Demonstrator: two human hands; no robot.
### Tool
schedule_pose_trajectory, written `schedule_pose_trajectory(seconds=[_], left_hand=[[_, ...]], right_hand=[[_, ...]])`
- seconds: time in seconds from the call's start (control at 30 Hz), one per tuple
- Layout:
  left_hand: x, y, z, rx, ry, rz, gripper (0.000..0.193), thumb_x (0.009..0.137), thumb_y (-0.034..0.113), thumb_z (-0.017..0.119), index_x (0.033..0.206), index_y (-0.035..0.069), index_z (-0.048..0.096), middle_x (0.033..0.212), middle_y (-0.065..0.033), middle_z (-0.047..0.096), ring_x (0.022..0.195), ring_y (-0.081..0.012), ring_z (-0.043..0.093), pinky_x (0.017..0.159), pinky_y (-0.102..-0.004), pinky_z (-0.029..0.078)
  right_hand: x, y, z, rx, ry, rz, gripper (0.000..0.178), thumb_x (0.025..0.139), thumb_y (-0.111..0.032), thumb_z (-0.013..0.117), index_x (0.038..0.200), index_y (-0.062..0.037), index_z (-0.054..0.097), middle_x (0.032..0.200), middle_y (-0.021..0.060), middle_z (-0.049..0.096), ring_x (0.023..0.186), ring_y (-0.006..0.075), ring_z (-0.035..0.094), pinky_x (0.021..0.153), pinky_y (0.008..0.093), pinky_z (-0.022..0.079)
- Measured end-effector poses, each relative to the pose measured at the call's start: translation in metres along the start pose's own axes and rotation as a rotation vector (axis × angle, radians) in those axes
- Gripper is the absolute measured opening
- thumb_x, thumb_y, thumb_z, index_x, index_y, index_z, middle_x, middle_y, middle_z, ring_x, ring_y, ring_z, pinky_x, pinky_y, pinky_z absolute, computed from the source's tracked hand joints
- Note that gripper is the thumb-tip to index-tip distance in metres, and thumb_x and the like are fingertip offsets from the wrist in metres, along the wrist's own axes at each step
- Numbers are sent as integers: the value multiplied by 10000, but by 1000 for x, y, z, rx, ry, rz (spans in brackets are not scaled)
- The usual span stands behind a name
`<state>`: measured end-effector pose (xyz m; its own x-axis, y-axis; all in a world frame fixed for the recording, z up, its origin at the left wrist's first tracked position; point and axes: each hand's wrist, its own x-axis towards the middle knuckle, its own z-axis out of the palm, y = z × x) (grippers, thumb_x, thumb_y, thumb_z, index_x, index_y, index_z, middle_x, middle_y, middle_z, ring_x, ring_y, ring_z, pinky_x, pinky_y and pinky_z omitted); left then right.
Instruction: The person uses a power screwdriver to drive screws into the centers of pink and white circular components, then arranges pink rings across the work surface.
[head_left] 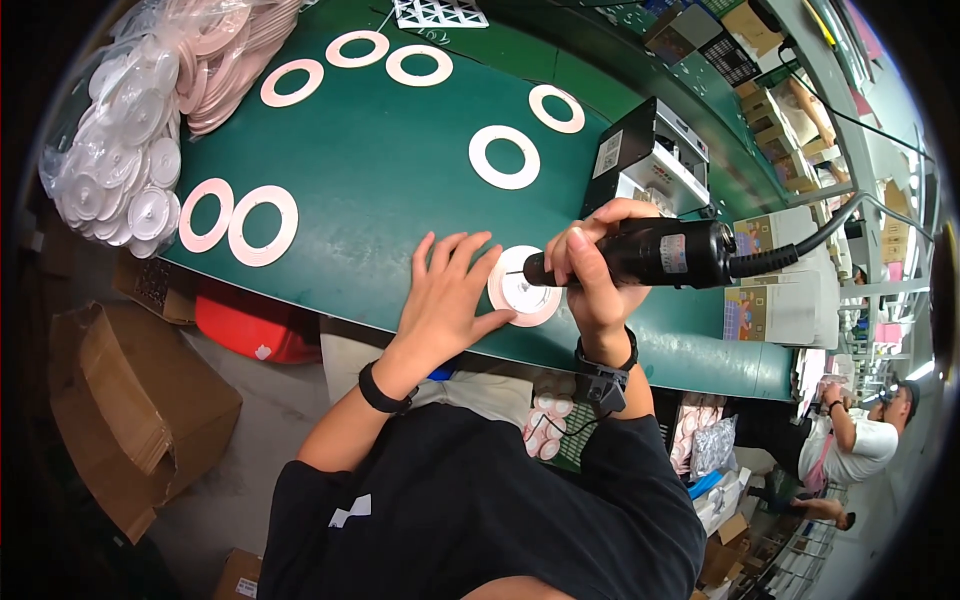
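Observation:
My right hand (597,275) is wrapped round a black electric screwdriver (675,253), which is tilted with its cable end to the right. Its thin bit reaches over a white round disc (522,294) that sits in a pale pink ring (536,319) on the green table. Whether the bit touches the disc, I cannot tell. Just left of the ring, my left hand (445,295) lies with its fingers spread on the table. Its thumb rests at the ring's near edge, and it grips nothing.
Several loose pink rings (289,226) lie across the green tabletop (370,160). Bagged white discs (125,150) and stacked pink rings (215,65) are at the far left. A black box-shaped device (655,150) stands beyond my right hand. The screwdriver's cable (825,235) runs right; a person (850,440) stands further right.

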<state>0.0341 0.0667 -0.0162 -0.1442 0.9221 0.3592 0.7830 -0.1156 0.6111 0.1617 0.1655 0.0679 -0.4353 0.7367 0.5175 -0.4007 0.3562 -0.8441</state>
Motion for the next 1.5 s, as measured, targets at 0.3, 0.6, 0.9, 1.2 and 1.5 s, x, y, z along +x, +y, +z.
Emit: schedule_pose_trajectory(seconds=[0.3,0.6,0.9,1.2,1.5], left_hand=[[-1,-1,1,49,-61,17,707,743,423,819,1304,61,587,1400,-120,489,1318,-328,424,1153,-580,241],[-1,-2,2,78,-61,46,770,723,493,813,1314,57,582,1407,-122,486,1325,-335,415,1154,-592,231],[-1,-2,1,112,-82,35,814,707,522,813,1329,53,575,1409,-116,490,1327,-337,412,1159,-592,222],[-2,0,1,96,-103,19,821,697,524,818,1330,55,584,1426,-121,494,1335,-350,404,1162,-586,216],[1,-2,5,108,-108,26,822,709,521,816,1366,95,567,1426,-112,484,1329,-345,408,1155,-593,221]], right_hand=[[-1,12,-3,-131,-20,21,302,881,95,616,1100,-13,439,762,95,558,530,156,530,529,323,489],[0,16,-1,-101,28,78,233,872,99,623,988,-8,452,732,94,542,511,157,533,516,323,491],[39,-14,-38,-222,356,-125,238,875,6,673,1077,-9,547,663,56,565,475,149,504,507,324,478],[84,-36,-114,-361,523,-172,163,848,10,698,953,-25,577,669,45,523,516,150,498,547,316,438],[-7,-27,-38,-67,150,-87,279,872,37,594,1101,-41,456,662,45,487,484,147,476,522,336,463]])
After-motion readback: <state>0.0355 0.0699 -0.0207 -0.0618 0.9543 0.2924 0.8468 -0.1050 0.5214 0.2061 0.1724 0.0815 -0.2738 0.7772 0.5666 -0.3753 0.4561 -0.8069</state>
